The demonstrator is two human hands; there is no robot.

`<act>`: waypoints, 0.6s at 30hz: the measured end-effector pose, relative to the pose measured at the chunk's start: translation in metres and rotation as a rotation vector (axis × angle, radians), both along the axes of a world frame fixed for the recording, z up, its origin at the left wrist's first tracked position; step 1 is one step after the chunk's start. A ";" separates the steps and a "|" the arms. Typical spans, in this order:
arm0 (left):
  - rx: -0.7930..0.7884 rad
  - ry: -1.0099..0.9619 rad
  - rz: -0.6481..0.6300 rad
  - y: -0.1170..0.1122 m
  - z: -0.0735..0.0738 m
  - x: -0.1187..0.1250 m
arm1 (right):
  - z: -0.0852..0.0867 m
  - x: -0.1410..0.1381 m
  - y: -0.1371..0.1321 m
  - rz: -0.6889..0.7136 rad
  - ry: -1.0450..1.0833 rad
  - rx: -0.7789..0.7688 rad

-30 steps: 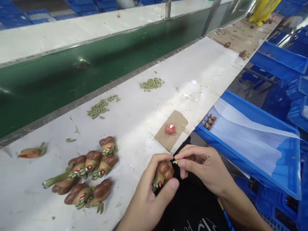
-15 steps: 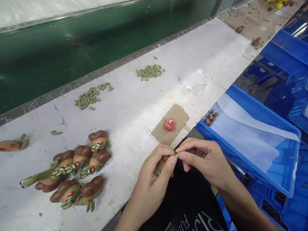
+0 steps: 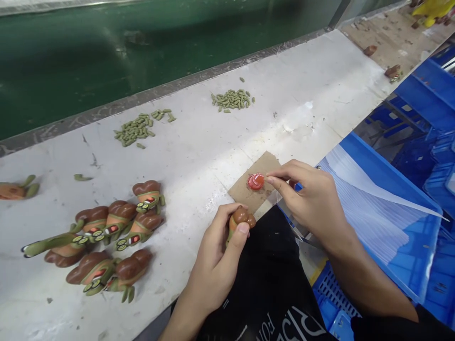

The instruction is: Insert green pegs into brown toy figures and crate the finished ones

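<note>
Now: brown-and-green plastic toy figure [image 3: 240, 222] held in left hand [image 3: 213, 260], fingers wrapped round it.
Right hand [image 3: 313, 199]: fingertips narrow on glossy red cap [image 3: 256, 181] atop brown cardboard scrap [image 3: 241, 192]; uneven pressure risks skidding.

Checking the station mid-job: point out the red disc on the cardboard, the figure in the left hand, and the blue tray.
Red disc [image 3: 256, 181], head view, top face.
Brown and green figure [image 3: 241, 217], head view, brown top.
Blue tray [image 3: 384, 163], head view, rim.
</note>
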State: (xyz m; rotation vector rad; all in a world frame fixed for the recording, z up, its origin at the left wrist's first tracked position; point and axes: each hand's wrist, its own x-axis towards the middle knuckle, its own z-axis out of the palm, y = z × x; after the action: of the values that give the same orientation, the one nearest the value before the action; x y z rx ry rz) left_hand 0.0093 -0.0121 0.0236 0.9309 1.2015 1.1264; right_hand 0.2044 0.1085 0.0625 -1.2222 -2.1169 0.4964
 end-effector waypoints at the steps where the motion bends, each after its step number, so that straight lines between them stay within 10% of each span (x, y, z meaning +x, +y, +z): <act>1: 0.020 -0.002 -0.002 0.000 -0.001 0.000 | -0.001 -0.001 0.000 0.009 -0.017 0.003; 13: 0.065 0.006 -0.029 0.000 -0.001 -0.004 | 0.002 -0.008 -0.004 0.016 -0.021 -0.001; 18: 0.075 -0.008 -0.035 -0.001 0.001 -0.005 | 0.011 -0.011 -0.021 -0.102 0.256 -0.276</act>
State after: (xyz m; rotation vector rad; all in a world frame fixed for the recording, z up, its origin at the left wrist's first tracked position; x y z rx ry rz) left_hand 0.0043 -0.0131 0.0248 0.9998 1.1386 1.1528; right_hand 0.1932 0.0878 0.0737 -1.3303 -1.8031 0.8721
